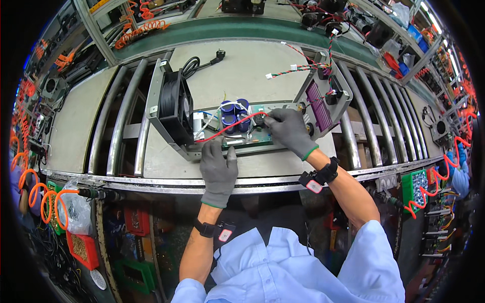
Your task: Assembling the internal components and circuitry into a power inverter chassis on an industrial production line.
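In the middle stands an open grey metal chassis (188, 152) on a pale board. It holds a black fan (174, 107) on its left side and a green circuit board (260, 135) with several blue capacitors (228, 120). A red wire (227, 129) runs from beside the fan across the board. My right hand (292, 130), in a grey glove, pinches this wire near its right end; the exact fingertip contact is partly hidden. My left hand (218, 169), gloved alike, touches the chassis's front edge below the wire, thumb apart from the fingers.
Metal rollers (121, 118) flank the board under the chassis. A black plug cord (202, 64) lies behind the fan. Twisted wires with white connectors (298, 67) stick out at the right. Orange coiled hoses (48, 202) hang at both sides, near a red parts bin (83, 250).
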Action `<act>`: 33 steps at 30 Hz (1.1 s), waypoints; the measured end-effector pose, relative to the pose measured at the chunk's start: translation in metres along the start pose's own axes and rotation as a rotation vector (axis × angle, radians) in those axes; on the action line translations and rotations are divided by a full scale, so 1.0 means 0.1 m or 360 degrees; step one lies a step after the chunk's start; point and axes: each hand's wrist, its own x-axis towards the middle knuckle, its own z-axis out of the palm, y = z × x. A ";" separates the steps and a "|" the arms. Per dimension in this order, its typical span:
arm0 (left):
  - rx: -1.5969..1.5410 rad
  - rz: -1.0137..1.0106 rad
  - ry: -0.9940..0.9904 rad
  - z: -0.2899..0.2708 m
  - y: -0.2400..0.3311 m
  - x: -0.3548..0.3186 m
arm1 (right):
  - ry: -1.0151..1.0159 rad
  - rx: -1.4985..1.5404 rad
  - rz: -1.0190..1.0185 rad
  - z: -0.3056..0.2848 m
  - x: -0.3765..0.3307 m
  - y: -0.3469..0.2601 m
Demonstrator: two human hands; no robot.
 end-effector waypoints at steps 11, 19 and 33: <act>0.0014 0.0054 -0.0037 0.05 0.01 -0.02 | -0.0023 -0.0103 0.0066 -0.02 -0.16 0.07; 0.0117 0.0223 -0.0037 0.03 -0.16 -0.09 | 0.0633 -0.0336 -0.0771 -0.09 -1.74 0.24; 0.0297 0.0269 -0.0174 0.05 -0.30 -0.09 | 0.0693 -0.0572 0.1509 -1.37 -4.68 3.53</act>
